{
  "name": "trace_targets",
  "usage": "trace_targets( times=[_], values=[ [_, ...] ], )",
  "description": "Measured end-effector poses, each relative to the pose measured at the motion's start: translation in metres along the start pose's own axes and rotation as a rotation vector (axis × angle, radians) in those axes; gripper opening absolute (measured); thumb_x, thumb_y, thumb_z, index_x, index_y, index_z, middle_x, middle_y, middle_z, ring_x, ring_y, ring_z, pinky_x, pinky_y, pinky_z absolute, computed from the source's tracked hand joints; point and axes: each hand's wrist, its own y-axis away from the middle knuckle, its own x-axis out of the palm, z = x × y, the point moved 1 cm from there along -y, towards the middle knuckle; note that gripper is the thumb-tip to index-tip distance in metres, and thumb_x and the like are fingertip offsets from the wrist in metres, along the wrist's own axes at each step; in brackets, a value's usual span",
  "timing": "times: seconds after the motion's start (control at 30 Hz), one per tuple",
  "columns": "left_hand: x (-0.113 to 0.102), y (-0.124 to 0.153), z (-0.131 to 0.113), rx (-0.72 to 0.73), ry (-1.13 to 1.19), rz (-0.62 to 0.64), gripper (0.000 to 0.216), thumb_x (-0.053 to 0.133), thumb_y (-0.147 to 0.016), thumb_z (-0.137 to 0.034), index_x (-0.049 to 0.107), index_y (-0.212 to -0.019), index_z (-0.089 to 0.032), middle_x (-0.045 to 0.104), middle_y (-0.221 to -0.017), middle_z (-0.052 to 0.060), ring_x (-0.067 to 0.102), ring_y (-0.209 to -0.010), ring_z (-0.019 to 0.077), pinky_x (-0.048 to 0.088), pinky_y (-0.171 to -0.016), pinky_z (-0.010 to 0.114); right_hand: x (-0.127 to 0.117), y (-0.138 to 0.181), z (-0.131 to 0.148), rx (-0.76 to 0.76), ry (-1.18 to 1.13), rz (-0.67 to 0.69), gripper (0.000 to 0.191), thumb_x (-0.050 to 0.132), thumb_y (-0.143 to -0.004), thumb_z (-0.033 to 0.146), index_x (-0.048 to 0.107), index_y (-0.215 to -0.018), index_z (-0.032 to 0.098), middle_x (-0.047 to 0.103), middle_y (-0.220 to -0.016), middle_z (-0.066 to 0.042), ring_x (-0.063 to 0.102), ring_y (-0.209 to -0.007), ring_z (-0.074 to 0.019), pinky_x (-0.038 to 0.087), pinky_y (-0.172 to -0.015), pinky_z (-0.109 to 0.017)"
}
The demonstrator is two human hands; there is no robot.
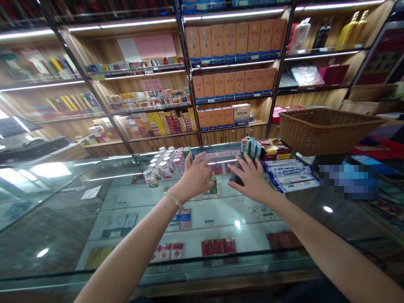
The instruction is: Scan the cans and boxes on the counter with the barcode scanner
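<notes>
Over a glass desk (94, 235), right of a cluster of small jars (164, 166), the left hand (195, 176) is closed around a green can (213, 184) near the glass. Just beside it, the right hand (252, 179) rests, fingers spread, on a dark box (236, 179). A basket (325, 128) stands farther right.

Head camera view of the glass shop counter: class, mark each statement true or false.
1. The left hand grips a small green can. True.
2. The brown woven wicker basket stands left of both hands. False: it is to their right.
3. The right hand holds a red box. False: its spread fingers lie on a dark object.
4. Small white-capped bottles stand left of the left hand. True.
</notes>
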Motion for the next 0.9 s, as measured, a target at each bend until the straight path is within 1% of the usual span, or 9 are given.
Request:
trace_targets(
  times=[0.13,0.27,0.5,0.67,0.9],
  values=[
    [0.001,0.001,-0.006,-0.002,0.023,-0.01,0.01,0.073,-0.079,-0.03,0.078,-0.084,-0.023,0.059,-0.152,0.01,0.034,-0.152,0.0418,0.005,-0.126,0.074,0.0,0.001,0.002,-0.009,0.001,0.001,0.062,0.044,-0.101,0.065,0.055,-0.151,0.031,0.037,-0.168,-0.012,0.021,-0.158,-0.037,0.014,-0.123,-0.064],
    [0.003,0.004,-0.007,-0.028,0.054,-0.005,0.014,0.071,-0.082,-0.032,0.078,-0.09,-0.023,0.06,-0.151,0.01,0.033,-0.153,0.0405,0.008,-0.126,0.074,0.0,0.002,0.004,-0.004,-0.019,0.005,0.062,0.046,-0.1,0.066,0.057,-0.149,0.03,0.037,-0.168,-0.012,0.02,-0.158,-0.0369,0.013,-0.124,-0.064],
    [0.021,0.012,0.001,-0.084,0.144,-0.051,0.015,0.07,-0.084,-0.036,0.078,-0.092,-0.027,0.058,-0.154,0.006,0.034,-0.153,0.0395,0.011,-0.125,0.075,0.001,0.001,0.006,-0.01,-0.069,0.027,0.059,0.051,-0.099,0.064,0.058,-0.148,0.031,0.037,-0.168,-0.012,0.017,-0.16,-0.0363,0.014,-0.124,-0.066],
    [0.029,0.015,0.004,-0.093,0.202,-0.099,0.014,0.069,-0.085,-0.037,0.077,-0.091,-0.028,0.058,-0.153,0.005,0.034,-0.153,0.0381,0.014,-0.124,0.074,-0.001,0.003,0.01,-0.03,-0.086,0.008,0.056,0.056,-0.097,0.063,0.063,-0.143,0.032,0.038,-0.167,-0.013,0.018,-0.16,-0.0369,0.016,-0.123,-0.067],
    [0.043,0.019,0.007,-0.162,0.279,-0.15,0.012,0.071,-0.085,-0.036,0.075,-0.094,-0.029,0.059,-0.153,0.002,0.033,-0.154,0.034,0.015,-0.126,0.069,-0.005,0.003,0.017,-0.034,-0.131,0.002,0.052,0.065,-0.094,0.059,0.068,-0.137,0.031,0.04,-0.166,-0.015,0.022,-0.158,-0.0394,0.019,-0.122,-0.067]
  ],
)
